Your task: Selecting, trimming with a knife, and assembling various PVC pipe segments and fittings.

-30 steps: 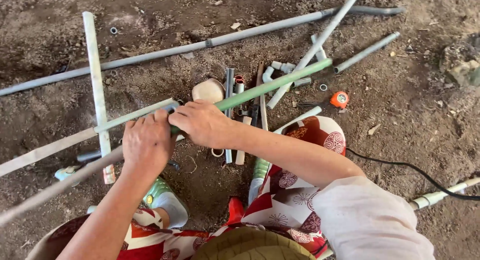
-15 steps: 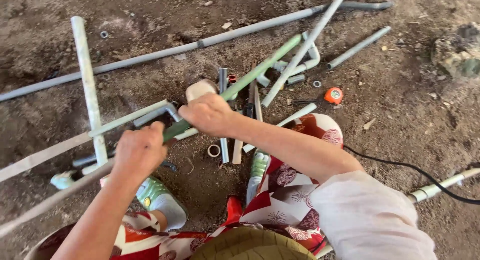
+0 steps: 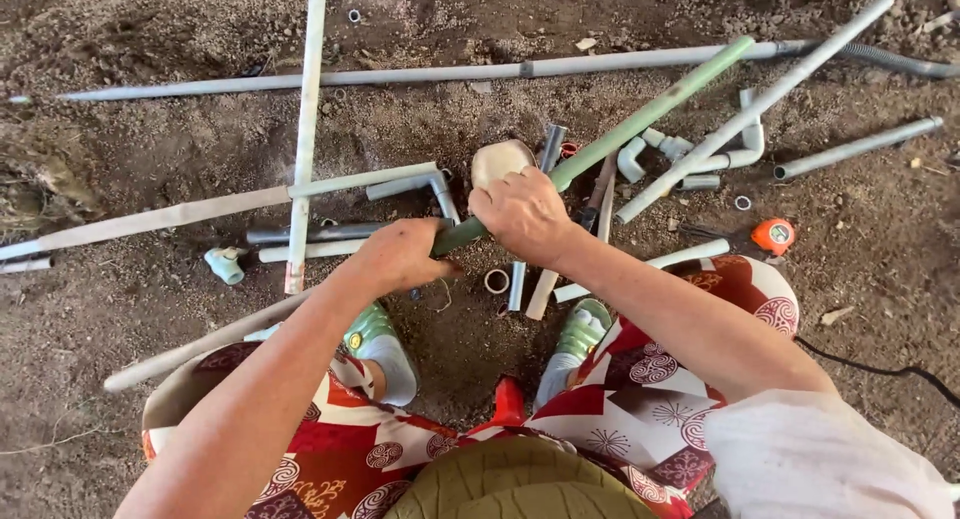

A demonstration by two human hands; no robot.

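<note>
A long green pipe [image 3: 640, 119] runs from the upper right down to the middle of the view. My right hand [image 3: 525, 211] grips it near its lower part, just below a beige rounded lump [image 3: 498, 161]. My left hand [image 3: 400, 257] closes around the pipe's lower dark end. Both hands sit above my feet in green sandals [image 3: 380, 339] on bare dirt. Short grey pipe pieces [image 3: 515, 279] and a small ring [image 3: 496, 280] lie under the hands.
Long grey pipes [image 3: 450, 74] cross the dirt at the back, and a white strip [image 3: 305, 129] stands across them. Elbow fittings [image 3: 690, 154], an orange tape measure [image 3: 775, 236], a pale fitting [image 3: 225, 264] and a black cable [image 3: 880, 369] lie around.
The green pipe has swung steeper, its far end rising toward the upper right. My hands have shifted right along it, and the view has moved closer.
</note>
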